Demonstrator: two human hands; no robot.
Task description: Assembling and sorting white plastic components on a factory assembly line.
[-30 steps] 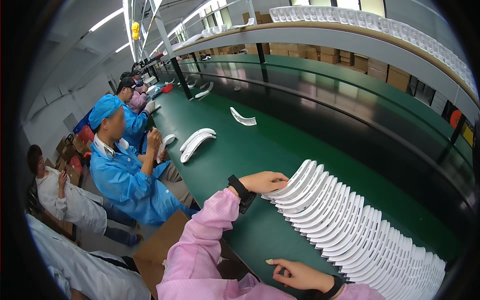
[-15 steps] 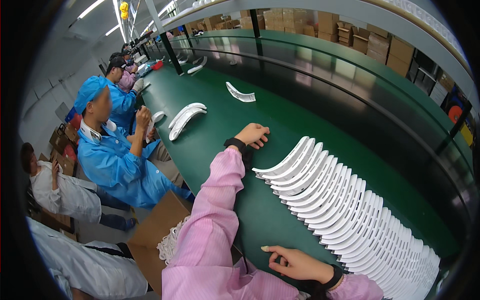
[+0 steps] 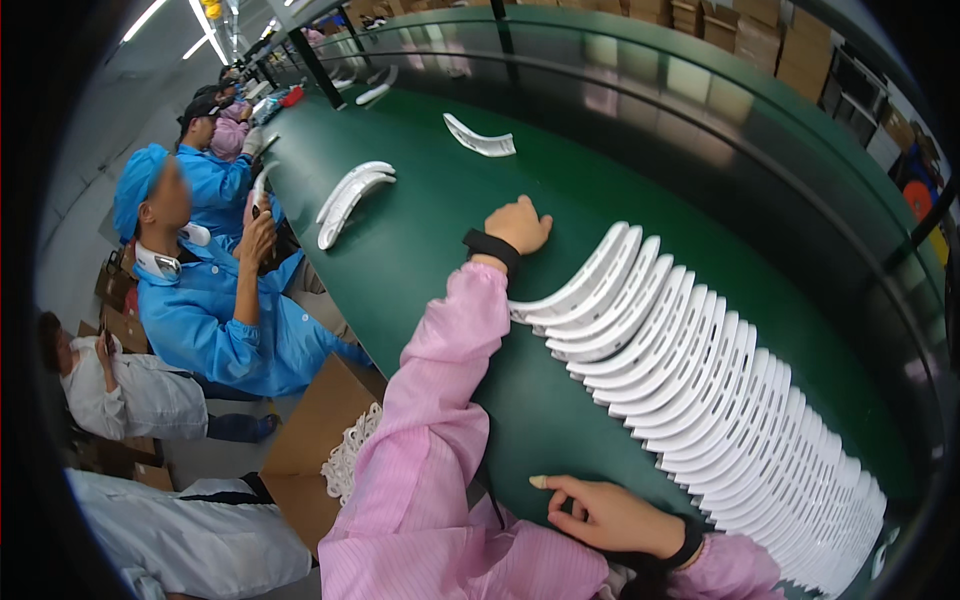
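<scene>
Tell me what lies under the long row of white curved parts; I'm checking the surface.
The white curved parts lie overlapped on the green conveyor belt. Belt beneath them is covered.

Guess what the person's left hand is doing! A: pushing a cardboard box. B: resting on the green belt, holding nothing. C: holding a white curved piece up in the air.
B: the left hand lies on the bare green belt, empty, just beyond the row of white curved pieces.

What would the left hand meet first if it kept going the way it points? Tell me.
Probably the single white curved part lying farther up the green belt; the left hand points roughly that way, with bare belt between, though depth is unclear.
</scene>
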